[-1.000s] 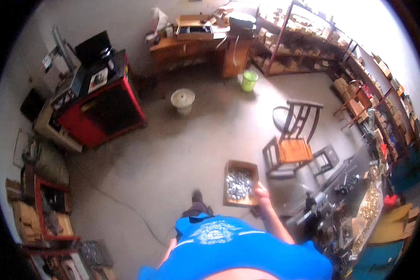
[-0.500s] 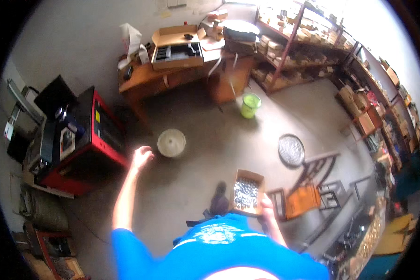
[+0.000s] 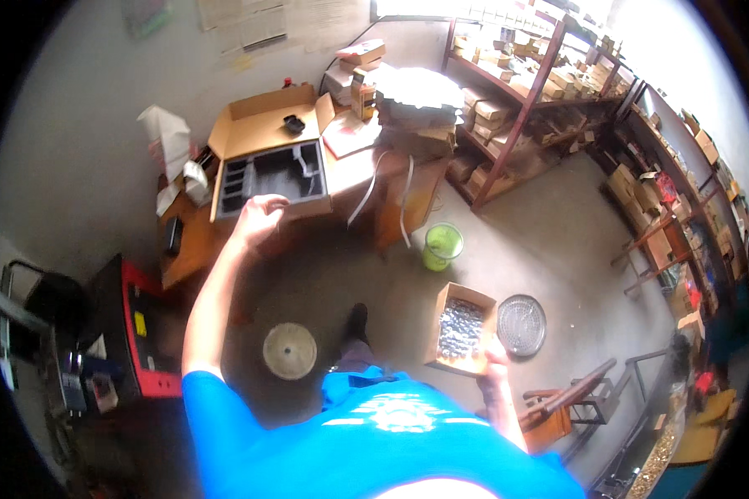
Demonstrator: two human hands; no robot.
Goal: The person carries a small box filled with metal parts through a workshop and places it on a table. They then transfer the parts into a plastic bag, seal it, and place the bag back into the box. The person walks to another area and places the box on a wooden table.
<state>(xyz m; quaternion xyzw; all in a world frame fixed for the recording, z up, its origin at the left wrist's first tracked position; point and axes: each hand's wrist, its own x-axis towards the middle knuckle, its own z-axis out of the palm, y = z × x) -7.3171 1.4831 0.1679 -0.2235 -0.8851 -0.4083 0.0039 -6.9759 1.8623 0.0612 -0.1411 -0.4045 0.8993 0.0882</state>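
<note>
Ahead, both hands (image 3: 262, 218) (image 3: 496, 363) extend, left seemingly half-curled, right gripping a carton (image 3: 474, 297).

We stretch our left arm (image 3: 211, 312) forward, slightly bent, the left hand (image 3: 261, 218) well ahead with fingers (image 3: 276, 202) loosely curled; our right forearm (image 3: 502, 409) lies nearer in, the right hand (image 3: 496, 363) closed in a grip.

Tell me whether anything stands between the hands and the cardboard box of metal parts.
Nothing visible does. The right hand grips the cardboard box of metal parts by its near right edge. Between the box and the left hand, near the open carton, is open air with floor beneath.
</note>
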